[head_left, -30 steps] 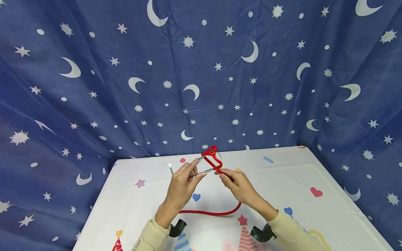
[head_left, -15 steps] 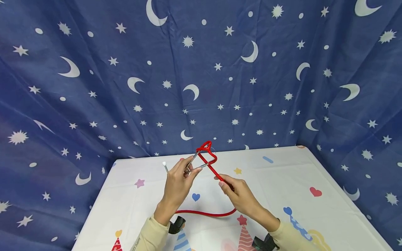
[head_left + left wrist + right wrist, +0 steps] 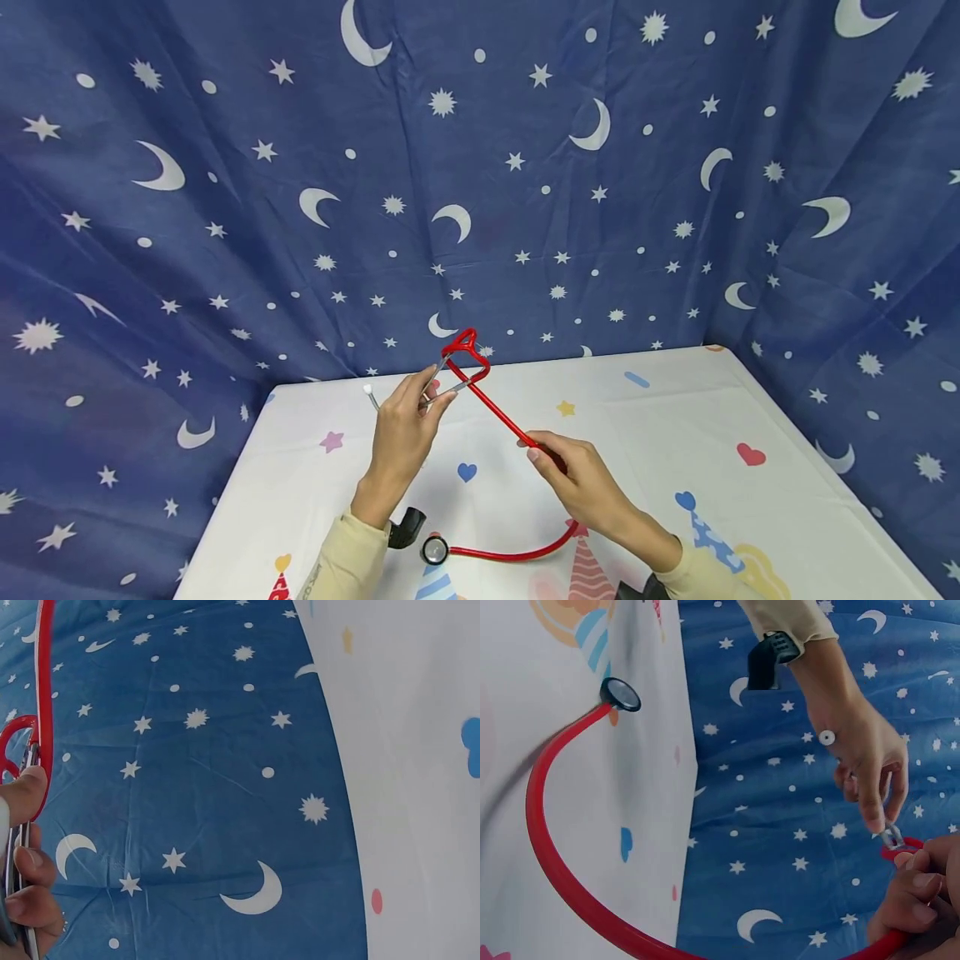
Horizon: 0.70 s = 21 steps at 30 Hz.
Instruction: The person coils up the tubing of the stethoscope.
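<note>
A stethoscope with red tubing (image 3: 498, 410) is stretched between both hands above the table. My left hand (image 3: 401, 429) pinches its metal ear tubes (image 3: 30, 889) near the red fork (image 3: 468, 342); one white-tipped earpiece (image 3: 367, 389) sticks out to the left of that hand. Lower and to the right, my right hand (image 3: 581, 483) grips the red tube with curled fingers. From there the tube hangs in a curve to the round chest piece (image 3: 435, 550), black-rimmed, at the near side; in the right wrist view the chest piece (image 3: 621, 694) appears at the tube's far end.
A white tablecloth (image 3: 675, 433) with printed hearts, stars and party hats covers the table. Behind it and at both sides hangs a blue curtain (image 3: 510, 208) with moons and stars. Each wrist wears a black camera mount (image 3: 407, 527).
My left hand moves left and slightly up with the ear tubes. My right hand slides down the tube, away from the fork, lengthening the stretch between hands. The chest piece comes into view.
</note>
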Motion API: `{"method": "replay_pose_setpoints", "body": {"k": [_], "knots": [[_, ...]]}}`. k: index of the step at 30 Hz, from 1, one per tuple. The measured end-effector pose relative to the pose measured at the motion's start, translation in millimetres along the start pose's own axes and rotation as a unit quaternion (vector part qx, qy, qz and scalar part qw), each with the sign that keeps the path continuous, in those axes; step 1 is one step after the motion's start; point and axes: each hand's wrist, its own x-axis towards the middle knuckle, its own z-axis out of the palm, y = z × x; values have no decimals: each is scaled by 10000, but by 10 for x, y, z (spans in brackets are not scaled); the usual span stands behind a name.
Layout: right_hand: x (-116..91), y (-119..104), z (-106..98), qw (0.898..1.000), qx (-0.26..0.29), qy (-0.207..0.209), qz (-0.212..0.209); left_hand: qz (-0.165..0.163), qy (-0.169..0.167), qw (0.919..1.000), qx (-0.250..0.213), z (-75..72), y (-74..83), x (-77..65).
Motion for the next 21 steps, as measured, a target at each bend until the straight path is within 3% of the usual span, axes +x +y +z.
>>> {"method": "replay_pose_setpoints", "body": {"k": [15, 21], "knots": [[58, -201, -209, 9963, -803, 194, -254, 110, -107, 9996, 219, 7, -27, -15], [141, -289, -349, 9904, -997, 319, -908, 142, -366, 9989, 242, 2, 37, -27]]}}
